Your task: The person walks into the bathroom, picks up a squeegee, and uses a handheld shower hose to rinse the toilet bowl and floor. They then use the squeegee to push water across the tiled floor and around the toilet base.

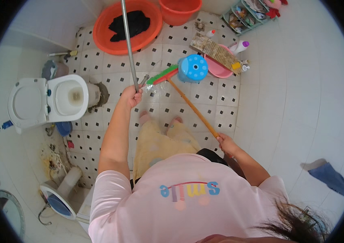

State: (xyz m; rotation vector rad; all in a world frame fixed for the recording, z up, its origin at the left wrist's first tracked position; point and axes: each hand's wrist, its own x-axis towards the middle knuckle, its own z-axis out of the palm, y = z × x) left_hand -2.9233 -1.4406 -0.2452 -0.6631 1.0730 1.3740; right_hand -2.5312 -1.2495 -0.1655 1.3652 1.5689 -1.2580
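Note:
My left hand [132,96] grips a shower head [144,80] at the end of a flexible metal hose [129,45], which runs up past the top of the picture. Water splashes on the tiled floor [172,106] just beyond that hand. My right hand [227,144] is closed around the wooden handle of a floor brush [194,107], low at my right side. The brush's red head with green bristles [163,73] rests on the floor, up against a blue plastic stool [194,67].
A white toilet [68,96] with its lid up stands at left. An orange basin [99,39] holding black cloth and an orange bucket [180,12] are at the far end. Beyond the stool, a worn board [213,50] lies over a pink basin [219,70], near bottles and a shelf rack [245,18].

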